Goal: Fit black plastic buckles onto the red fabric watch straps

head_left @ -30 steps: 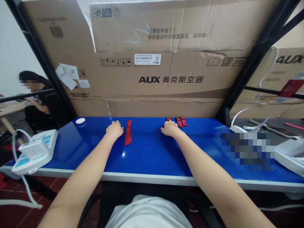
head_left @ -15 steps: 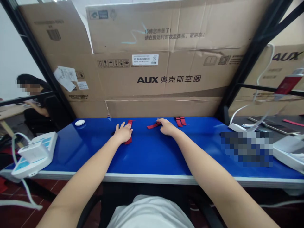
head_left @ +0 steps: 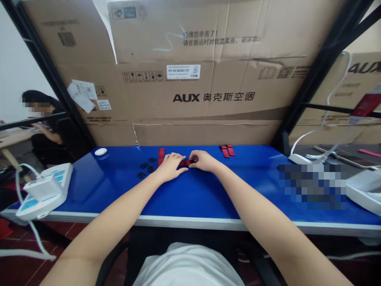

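Observation:
My right hand (head_left: 204,161) has its fingers closed on the right end of a red strap (head_left: 185,163) with a dark piece at that end. My left hand (head_left: 172,167) is at the strap's left end, thumb and fingers apart, its fingertips close to or touching the strap. Behind my left hand, another red strap (head_left: 161,155) lies partly covered. Several small black buckles (head_left: 144,165) lie left of it. Two red straps with black parts (head_left: 227,151) rest near the table's back edge.
The blue table (head_left: 196,198) has a round white object (head_left: 100,151) at its back left and a power strip (head_left: 44,194) on the left. A cardboard sheet (head_left: 208,131) stands behind. A person (head_left: 44,123) sits far left.
My left hand has moved right, uncovering the black buckles. My right hand has drawn the red strap slightly toward me, and the hands are now close together.

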Demonstrator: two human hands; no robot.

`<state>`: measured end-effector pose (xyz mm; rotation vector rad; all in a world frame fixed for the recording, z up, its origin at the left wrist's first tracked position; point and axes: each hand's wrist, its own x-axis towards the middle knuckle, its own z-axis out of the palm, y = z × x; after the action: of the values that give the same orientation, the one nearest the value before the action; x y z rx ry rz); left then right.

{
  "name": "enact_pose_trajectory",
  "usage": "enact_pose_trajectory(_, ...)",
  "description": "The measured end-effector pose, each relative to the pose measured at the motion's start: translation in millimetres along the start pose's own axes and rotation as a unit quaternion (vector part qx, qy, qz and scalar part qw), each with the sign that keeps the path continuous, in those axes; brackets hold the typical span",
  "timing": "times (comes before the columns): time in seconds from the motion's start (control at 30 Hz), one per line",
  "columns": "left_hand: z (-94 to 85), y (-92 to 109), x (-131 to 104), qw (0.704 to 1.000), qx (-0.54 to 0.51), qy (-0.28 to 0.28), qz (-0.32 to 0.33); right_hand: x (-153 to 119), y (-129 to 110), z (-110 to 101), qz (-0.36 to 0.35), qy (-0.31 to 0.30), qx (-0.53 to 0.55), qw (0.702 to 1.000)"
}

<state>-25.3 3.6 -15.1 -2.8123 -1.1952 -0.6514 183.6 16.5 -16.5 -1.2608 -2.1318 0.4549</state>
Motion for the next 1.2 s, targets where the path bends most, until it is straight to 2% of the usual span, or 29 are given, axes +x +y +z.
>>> enact_pose_trajectory(0.13,-1.7,3,3,0.999,-0.033,-0.033,0.017,-2,-8,0,-0.014,-0.057,0.133,0.989)
enact_pose_trajectory(0.27,-7.3,5,2,0.996,-0.042,-0.044,0.058,-4,-8,-6,0.012,-0.1,0.258,0.961)
enact_pose_trajectory(0.4,-8.8,14,-1,0.995,-0.057,-0.011,0.078,-8,-8,-13,0.027,-0.11,0.38,0.918)
enact_pose_trajectory(0.57,-10.0,20,-1,0.986,-0.159,0.039,0.035,-9,-7,-17,0.041,-0.127,0.481,0.867)
enact_pose_trajectory(0.63,-11.7,21,-1,0.985,-0.169,0.039,0.015,-9,-8,-18,0.045,-0.113,0.466,0.876)
enact_pose_trajectory(0.7,-13.2,23,0,0.988,-0.153,0.03,0.003,-8,-9,-19,0.031,-0.105,0.418,0.902)
enact_pose_trajectory(0.83,-14.2,25,2,0.993,-0.112,0.026,0.003,-6,-15,-19,-0.006,-0.071,0.358,0.931)
enact_pose_trajectory(0.97,-14.9,24,4,0.997,-0.079,0.022,0.008,-4,-20,-23,-0.008,-0.082,0.298,0.951)
enact_pose_trajectory(1.03,-15.5,22,4,0.996,-0.088,0.019,0.01,-4,-20,-27,-0.018,-0.051,0.348,0.936)
enact_pose_trajectory(1.13,-15.3,20,3,0.989,-0.145,0.01,0.009,-6,-19,-34,-0.025,0.017,0.46,0.887)
enact_pose_trajectory(1.2,-13.5,21,2,0.984,-0.177,0.005,-0.004,-7,-18,-35,-0.015,0.018,0.483,0.875)
